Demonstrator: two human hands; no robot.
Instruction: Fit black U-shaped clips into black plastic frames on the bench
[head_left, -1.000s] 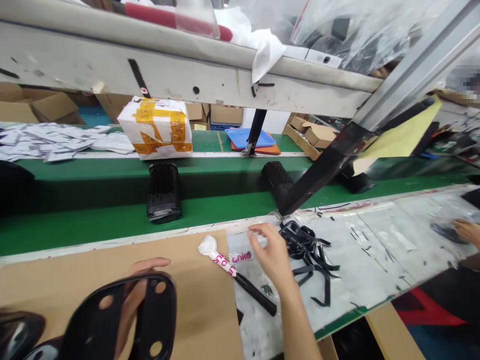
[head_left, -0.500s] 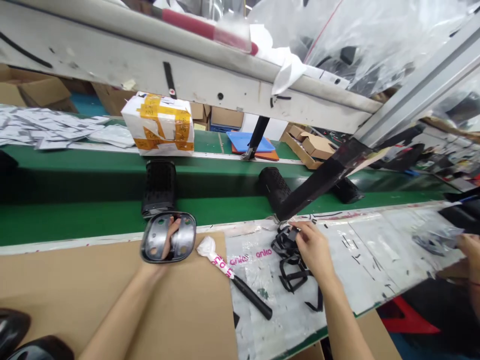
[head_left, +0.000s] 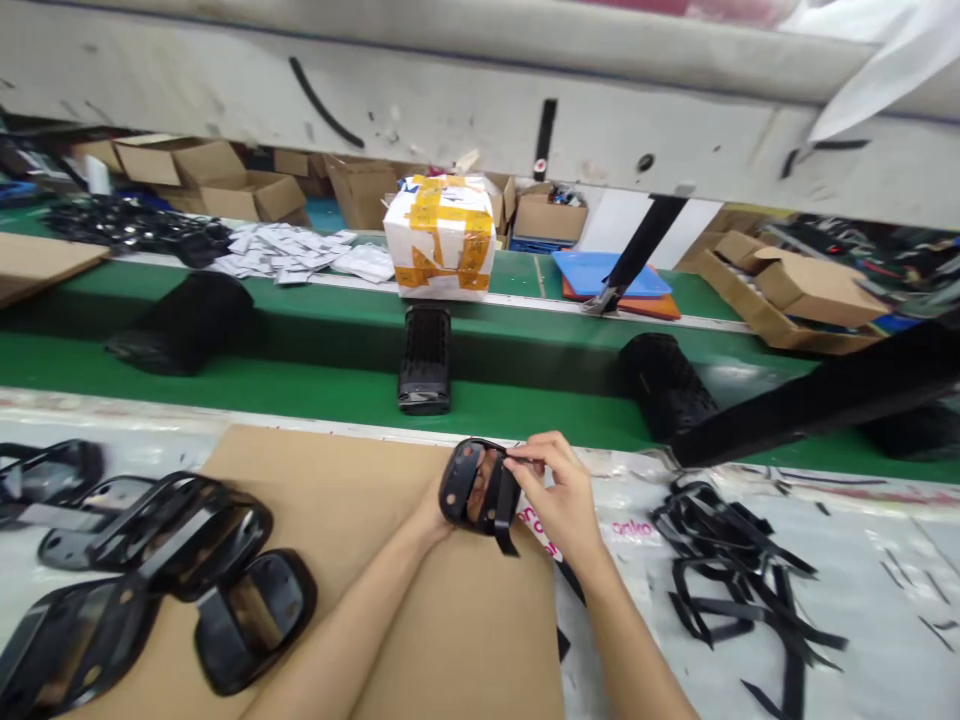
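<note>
My left hand (head_left: 474, 492) grips a glossy black plastic cover (head_left: 459, 480) with holes, held upright above the brown cardboard sheet (head_left: 360, 500). Only the fingers show through its openings. My right hand (head_left: 559, 490) pinches a thin black strip (head_left: 501, 505) and presses it against the cover's right side. A heap of the same black strips (head_left: 720, 560) lies to the right on the plastic-covered bench.
Several black covers (head_left: 172, 560) lie at the lower left. Behind runs a green conveyor belt (head_left: 300, 385) carrying black mesh cylinders (head_left: 425, 360). A taped white box (head_left: 441, 235), paper packets (head_left: 289, 250) and cardboard boxes (head_left: 810, 290) stand beyond. A black bar (head_left: 817, 405) slants in from the right.
My right hand took a strip from the heap and brought it left to the cover. My left hand moved the cover right. The view swung left, showing the covers at lower left.
</note>
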